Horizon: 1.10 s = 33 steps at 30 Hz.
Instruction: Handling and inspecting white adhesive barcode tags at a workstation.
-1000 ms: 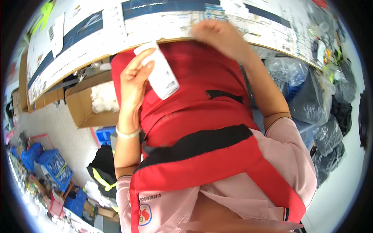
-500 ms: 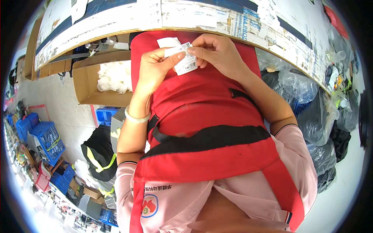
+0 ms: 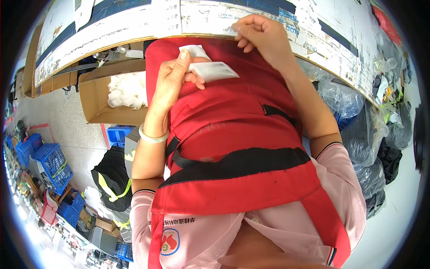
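Note:
A white strip of printed labels [image 3: 214,71] hangs from my left hand [image 3: 172,76], which is closed on it. One end of the strip rises behind the thumb, and the other reaches right over the red apron [image 3: 233,103]. Its print is blurred. My right hand [image 3: 264,38] is apart from the strip, over the near edge of the worktable [image 3: 197,20]. Its thumb and forefinger are pinched together; a small pale piece seems to be at their tips, but it blends into the white tabletop.
Left of my lap stands an open cardboard box [image 3: 96,101] with white crumpled pieces [image 3: 126,92] inside. Beyond it are blue crates [image 3: 53,163] and a black bundle with a yellow-green tie [image 3: 109,179]. Filled plastic bags [image 3: 360,134] crowd the right side.
My right hand has left the label strip and moved up and right to the table edge. My left hand keeps the strip, its free end now swung out to the right.

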{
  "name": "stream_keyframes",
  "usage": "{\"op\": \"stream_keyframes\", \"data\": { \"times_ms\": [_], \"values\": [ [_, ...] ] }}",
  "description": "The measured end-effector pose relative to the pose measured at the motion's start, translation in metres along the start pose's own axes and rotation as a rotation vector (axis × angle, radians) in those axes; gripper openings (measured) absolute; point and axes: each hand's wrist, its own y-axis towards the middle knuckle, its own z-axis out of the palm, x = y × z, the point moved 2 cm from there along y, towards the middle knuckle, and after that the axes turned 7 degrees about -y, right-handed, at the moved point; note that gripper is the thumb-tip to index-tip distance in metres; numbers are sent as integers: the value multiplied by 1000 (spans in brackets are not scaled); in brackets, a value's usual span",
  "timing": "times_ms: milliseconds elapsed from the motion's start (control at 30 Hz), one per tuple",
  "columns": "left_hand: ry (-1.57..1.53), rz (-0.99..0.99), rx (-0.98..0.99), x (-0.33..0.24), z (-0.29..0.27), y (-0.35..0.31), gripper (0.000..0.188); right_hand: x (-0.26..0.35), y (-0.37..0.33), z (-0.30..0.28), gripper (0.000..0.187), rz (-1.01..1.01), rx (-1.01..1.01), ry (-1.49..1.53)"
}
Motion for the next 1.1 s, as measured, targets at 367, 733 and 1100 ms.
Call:
{"op": "stream_keyframes", "data": {
  "times_ms": [367,733,1100],
  "values": [
    [89,5,-40,-7,-6,5,41,-5,27,-10,20,125,5,-91],
    [75,-7,-60,-6,-1,6,40,-14,29,-6,22,93,9,-112],
    [87,0,-37,3,-3,7,39,-3,28,-5,17,209,25,1]
  ]
}}
